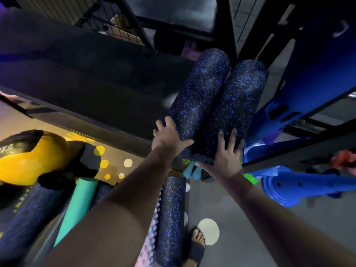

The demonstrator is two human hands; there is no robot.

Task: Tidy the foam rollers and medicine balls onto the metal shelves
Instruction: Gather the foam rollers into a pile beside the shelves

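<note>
Two black foam rollers with blue specks lie side by side on the dark metal shelf [81, 89], their near ends sticking out over its front edge. My left hand [168, 134] grips the near end of the left roller [198, 97]. My right hand [228, 151] lies flat with fingers spread over the near end of the right roller [238, 105]. Below, on the floor, stand a third speckled roller [170, 218], a teal roller [79, 207] and a yellow and black medicine ball [32, 157].
Blue plastic equipment [300, 187] crowds the right side, on and under the black rack frame [300, 157]. Another dark roller [23, 218] lies at the lower left. A patterned roller [150, 234] leans beside my left arm. My sandalled foot [197, 245] stands on the grey floor.
</note>
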